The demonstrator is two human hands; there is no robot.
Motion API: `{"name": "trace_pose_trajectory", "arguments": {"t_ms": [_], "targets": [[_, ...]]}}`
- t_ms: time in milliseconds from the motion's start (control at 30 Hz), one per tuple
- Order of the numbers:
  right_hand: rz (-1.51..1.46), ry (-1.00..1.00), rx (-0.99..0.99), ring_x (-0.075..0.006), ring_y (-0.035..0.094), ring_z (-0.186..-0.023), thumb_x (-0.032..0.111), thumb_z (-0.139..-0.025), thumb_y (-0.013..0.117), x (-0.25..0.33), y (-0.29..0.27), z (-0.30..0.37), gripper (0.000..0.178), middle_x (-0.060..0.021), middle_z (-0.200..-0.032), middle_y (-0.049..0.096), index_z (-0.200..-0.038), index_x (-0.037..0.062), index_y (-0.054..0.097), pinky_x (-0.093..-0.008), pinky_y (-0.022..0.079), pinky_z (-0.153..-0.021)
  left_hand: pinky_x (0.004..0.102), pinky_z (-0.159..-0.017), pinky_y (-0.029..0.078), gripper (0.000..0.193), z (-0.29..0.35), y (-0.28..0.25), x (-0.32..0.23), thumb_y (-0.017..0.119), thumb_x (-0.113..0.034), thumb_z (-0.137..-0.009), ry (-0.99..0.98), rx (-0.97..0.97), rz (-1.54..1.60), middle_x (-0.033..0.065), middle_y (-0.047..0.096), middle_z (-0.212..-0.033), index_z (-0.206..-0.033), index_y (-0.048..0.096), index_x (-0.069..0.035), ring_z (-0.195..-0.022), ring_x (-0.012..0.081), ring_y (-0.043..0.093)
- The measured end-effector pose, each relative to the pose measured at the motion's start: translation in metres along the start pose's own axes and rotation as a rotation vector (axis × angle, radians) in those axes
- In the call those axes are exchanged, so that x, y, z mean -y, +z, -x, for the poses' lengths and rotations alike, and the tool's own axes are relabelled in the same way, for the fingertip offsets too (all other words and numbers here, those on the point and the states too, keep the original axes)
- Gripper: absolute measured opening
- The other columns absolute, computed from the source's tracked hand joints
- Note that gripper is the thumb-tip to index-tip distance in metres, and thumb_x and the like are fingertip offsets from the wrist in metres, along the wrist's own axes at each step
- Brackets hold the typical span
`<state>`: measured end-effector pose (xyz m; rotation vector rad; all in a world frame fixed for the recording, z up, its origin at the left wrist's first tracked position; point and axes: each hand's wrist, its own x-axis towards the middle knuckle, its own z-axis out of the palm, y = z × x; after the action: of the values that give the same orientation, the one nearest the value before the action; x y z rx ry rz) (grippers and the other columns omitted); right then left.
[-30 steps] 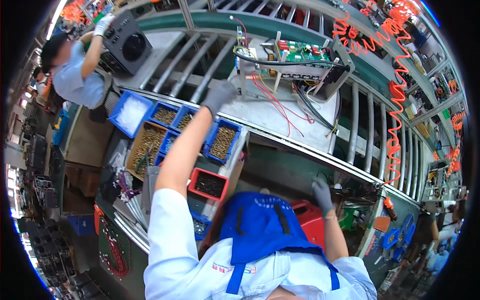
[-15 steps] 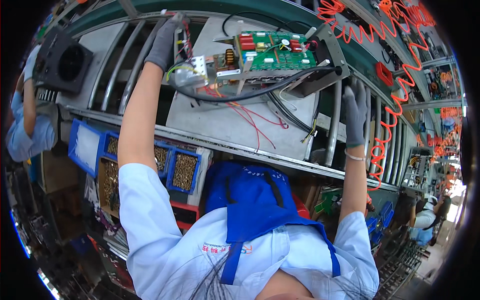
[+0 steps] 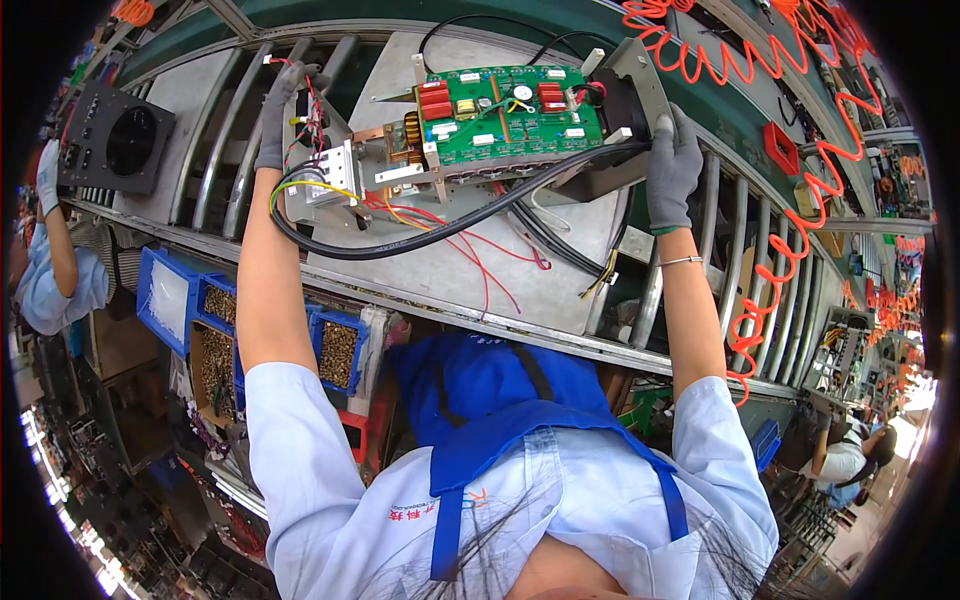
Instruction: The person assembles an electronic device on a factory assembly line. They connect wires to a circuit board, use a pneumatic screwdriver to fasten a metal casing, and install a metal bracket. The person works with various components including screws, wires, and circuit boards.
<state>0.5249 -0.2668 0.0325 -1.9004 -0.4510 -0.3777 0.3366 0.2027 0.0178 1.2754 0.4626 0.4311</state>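
A chassis with a green circuit board [image 3: 515,115] on top lies on a pale metal plate [image 3: 560,300] on the roller line. At its left end, my gloved left hand [image 3: 279,115] is closed on the edge of a metal panel [image 3: 335,178] with wires and a white block. My gloved right hand [image 3: 673,170] grips the metal end plate [image 3: 648,85] at the other end; its far fingers are partly hidden. A thick black cable [image 3: 400,243] loops along the near side. Loose red wires [image 3: 480,265] trail beneath it onto the plate.
Blue bins [image 3: 338,350] of small brass-coloured parts sit below the line on the left. A black housing with a round opening [image 3: 120,140] stands farther left, near another person's gloved hand [image 3: 48,178]. Orange coiled hoses [image 3: 770,270] hang at right, by a red box [image 3: 780,148].
My right hand has moved left from beside the chassis and taken hold of its end plate. The chassis has shifted left and turned slightly; my left hand stays on its panel.
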Motion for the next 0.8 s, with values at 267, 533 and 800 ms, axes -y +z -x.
{"name": "trace_pose_trajectory", "arguments": {"t_ms": [267, 533, 800], "targets": [[0.166, -0.145, 0.04, -0.0309, 0.059, -0.113, 0.026, -0.094, 0.057, -0.003, -0.011, -0.015, 0.042, -0.0193, -0.121, 0.061, -0.124, -0.0024, 0.056, -0.037, 0.044, -0.098, 0.031, -0.056, 0.054, 0.041, 0.031, -0.019, 0.024, 0.05, -0.04, -0.095, 0.028, -0.061, 0.042, 0.0083, 0.066, -0.089, -0.115, 0.061, -0.007, -0.068, 0.0143, 0.064], [0.323, -0.288, -0.131, -0.0376, 0.05, -0.12, 0.024, -0.092, 0.06, 0.023, -0.041, 0.042, 0.054, -0.0221, -0.128, 0.053, -0.135, -0.0034, 0.043, -0.0418, 0.036, -0.105, 0.0318, -0.088, 0.048, 0.053, 0.094, -0.001, 0.004, 0.052, -0.045, -0.095, -0.022, -0.192, 0.027, 0.0088, 0.061, -0.117, -0.127, 0.055, -0.003, -0.1, 0.0159, 0.059], [0.794, 0.025, 0.674, -0.0339, 0.046, -0.119, 0.022, -0.071, 0.067, -0.112, -0.053, 0.221, 0.064, -0.0153, -0.121, 0.052, -0.131, 0.0122, 0.047, -0.0452, 0.036, -0.099, 0.0325, -0.089, 0.045, 0.044, 0.269, 0.045, 0.041, 0.051, -0.036, -0.097, 0.163, -0.808, -0.156, 0.01, 0.062, -0.111, -0.117, 0.06, 0.002, -0.102, 0.019, 0.058]]}}
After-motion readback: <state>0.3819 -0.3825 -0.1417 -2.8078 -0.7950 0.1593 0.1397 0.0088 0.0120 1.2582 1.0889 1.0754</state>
